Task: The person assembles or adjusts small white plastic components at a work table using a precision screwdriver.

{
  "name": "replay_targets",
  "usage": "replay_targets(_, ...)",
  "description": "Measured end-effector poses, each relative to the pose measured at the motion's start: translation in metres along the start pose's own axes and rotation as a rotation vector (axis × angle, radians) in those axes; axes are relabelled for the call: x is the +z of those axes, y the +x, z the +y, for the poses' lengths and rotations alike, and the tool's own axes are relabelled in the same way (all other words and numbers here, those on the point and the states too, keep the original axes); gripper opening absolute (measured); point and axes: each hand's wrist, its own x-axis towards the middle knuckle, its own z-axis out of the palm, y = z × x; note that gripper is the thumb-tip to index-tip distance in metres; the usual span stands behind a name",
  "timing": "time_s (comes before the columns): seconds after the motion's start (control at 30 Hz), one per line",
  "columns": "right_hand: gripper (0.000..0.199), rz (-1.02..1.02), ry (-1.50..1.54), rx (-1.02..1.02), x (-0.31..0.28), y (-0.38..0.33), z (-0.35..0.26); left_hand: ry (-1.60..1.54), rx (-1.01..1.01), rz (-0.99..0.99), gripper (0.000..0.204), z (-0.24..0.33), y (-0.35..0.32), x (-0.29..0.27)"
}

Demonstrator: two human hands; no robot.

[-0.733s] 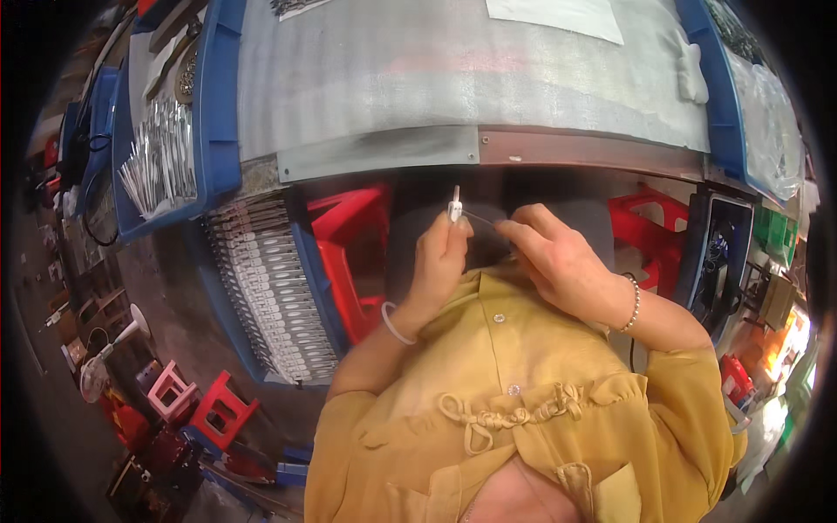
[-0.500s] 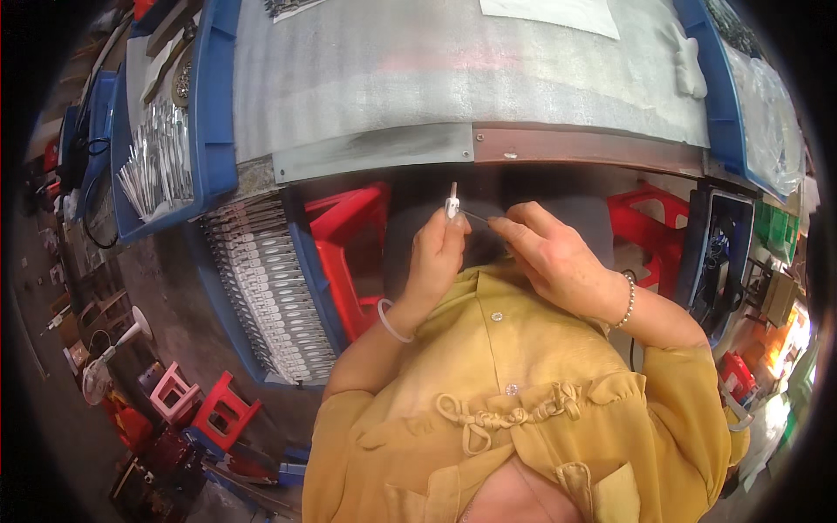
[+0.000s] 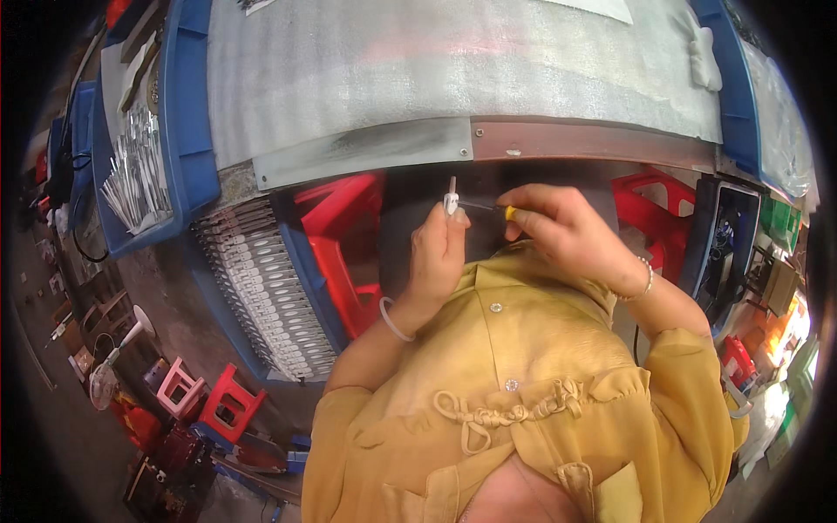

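Observation:
Just beyond the front of my shirt, my left hand (image 3: 440, 248) pinches a small white piece with a metal pin (image 3: 452, 202) standing upright from it. My right hand (image 3: 567, 228) is closed round a thin screwdriver (image 3: 509, 212) with a yellow and dark handle, most of it hidden in my fingers. The screwdriver's slim shaft points left and reaches the side of the white piece. Whether its tip sits inside the piece is too small to tell.
A padded worktable (image 3: 453, 78) with a metal edge lies ahead. At left, one blue bin (image 3: 187, 113) holds slim silvery parts, and a lower tray (image 3: 270, 288) holds rows of white-and-metal pieces. Red stools (image 3: 336, 253) stand under the table. Another blue bin (image 3: 732, 96) holds plastic bags.
My right hand has turned and shifted slightly right and up, so the yellow handle now shows. My left hand keeps its hold on the white piece. The view has shifted slightly.

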Motion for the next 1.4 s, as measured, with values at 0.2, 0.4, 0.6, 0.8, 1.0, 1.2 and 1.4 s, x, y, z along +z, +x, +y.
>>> replay_targets(0.2,0.028,0.071,-0.723,-0.5,0.016,0.01,0.005,0.301,0.194,0.122,0.017,-0.006,0.007,0.002)
replay_targets(0.4,0.022,0.108,-0.107,-0.238,0.005,0.02,0.01,0.373,0.117,0.079,0.017,-0.001,0.006,0.003)
replay_targets(0.6,0.041,-0.134,-1.206,-0.603,0.002,0.018,-0.012,0.224,0.089,0.057,0.016,0.001,0.008,0.003)
replay_targets(0.8,0.024,0.029,-0.535,-0.373,0.006,0.028,0.007,0.321,0.127,0.09,0.014,-0.003,0.011,0.001)
replay_targets(1.0,0.021,0.06,0.195,0.054,0.016,0.028,0.03,0.385,0.105,0.093,0.012,0.001,0.014,0.003)
replay_targets(1.2,0.024,-0.099,0.301,0.222,-0.001,0.008,0.005,0.047,-0.061,-0.018,0.022,0.004,0.002,-0.002)
replay_targets(1.4,0.02,0.107,-0.541,-0.502,0.019,-0.025,0.003,-0.33,-0.061,-0.234,0.028,0.045,-0.007,-0.039)
